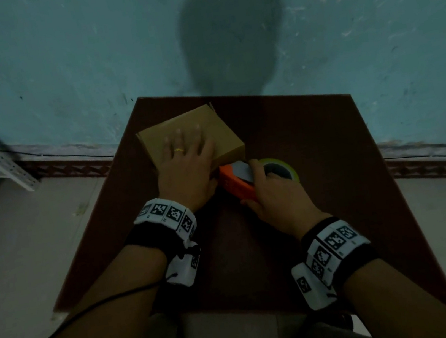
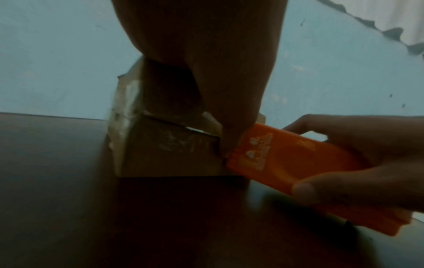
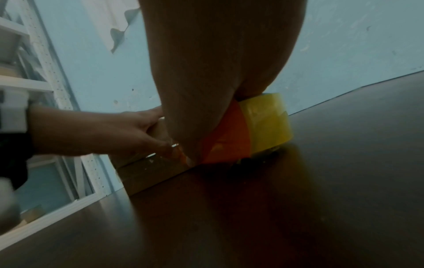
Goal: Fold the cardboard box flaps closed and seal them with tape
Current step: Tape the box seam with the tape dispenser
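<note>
Head view shows a small cardboard box (image 1: 191,137) sitting near the far left corner of a dark brown table (image 1: 319,183), its top flaps folded down flat. The left hand (image 1: 186,165) lies spread on the lid with straight fingers, pressing it shut rather than grasping. The right hand (image 1: 272,190) is curled round an orange tape dispenser (image 1: 235,184) carrying a yellowish roll of tape (image 1: 285,169), whose nose touches the box's near side wall.

From the left wrist view, that side wall shows a slit where a flap edge has not quite closed, and shiny wrinkled tape already wraps the left corner.

The box looks light and empty-ish, so it will likely slide if the dispenser is dragged without the flat palm holding it down. Thin cardboard dents easily; pressure belongs over the edges, not mid-lid. The dispenser's plastic body is stiff, best held round its middle.
</note>
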### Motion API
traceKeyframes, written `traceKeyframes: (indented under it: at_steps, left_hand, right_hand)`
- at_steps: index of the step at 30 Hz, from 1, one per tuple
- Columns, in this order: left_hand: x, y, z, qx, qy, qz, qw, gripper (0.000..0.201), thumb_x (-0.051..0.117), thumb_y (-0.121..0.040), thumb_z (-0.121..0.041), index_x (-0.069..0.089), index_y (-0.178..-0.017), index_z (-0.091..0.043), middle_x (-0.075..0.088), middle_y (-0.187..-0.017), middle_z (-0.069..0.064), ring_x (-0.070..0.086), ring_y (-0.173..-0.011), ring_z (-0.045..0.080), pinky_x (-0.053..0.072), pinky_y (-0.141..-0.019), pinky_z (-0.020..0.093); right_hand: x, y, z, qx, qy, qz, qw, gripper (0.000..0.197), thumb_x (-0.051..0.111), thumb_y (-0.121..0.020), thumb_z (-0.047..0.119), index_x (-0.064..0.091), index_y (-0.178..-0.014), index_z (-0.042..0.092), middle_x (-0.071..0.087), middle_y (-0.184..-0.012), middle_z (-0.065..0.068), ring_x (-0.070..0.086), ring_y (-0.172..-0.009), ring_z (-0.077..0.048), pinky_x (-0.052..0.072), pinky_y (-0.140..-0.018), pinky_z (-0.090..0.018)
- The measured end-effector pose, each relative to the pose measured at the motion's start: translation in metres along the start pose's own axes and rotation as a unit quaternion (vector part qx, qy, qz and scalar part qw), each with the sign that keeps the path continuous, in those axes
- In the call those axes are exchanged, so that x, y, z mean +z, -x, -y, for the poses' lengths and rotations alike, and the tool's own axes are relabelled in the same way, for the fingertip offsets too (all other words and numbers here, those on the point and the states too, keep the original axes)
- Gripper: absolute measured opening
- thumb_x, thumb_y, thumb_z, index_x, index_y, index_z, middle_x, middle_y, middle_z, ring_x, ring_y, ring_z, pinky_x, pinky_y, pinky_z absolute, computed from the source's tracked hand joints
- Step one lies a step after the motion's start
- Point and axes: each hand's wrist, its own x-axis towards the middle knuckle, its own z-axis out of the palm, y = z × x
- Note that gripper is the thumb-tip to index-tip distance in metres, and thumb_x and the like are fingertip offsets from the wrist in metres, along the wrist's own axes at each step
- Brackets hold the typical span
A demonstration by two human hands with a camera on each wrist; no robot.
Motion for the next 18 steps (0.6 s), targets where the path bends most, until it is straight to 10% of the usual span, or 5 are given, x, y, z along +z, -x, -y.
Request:
traceKeyframes:
  at_steps: [18]
  left_hand:
    - [0.006,0.001,0.009,0.013,0.002,-0.001,1.0,0.099,0.068,-0.091,-0.056,0.013,-0.166,-0.025,0.013,-0.175,0.005,0.02,-0.158,0.04,0.018,-0.127,0.057]
  right_hand:
    - [-0.033,0.07,-0.119,0.123,-0.018,0.082,0.989,0.107,0.064,-0.094,0.061,-0.009,-0.165,0.027,0.066,-0.135,-0.011,0.07,-0.111,-0.026,0.053,-0.095,-0.042]
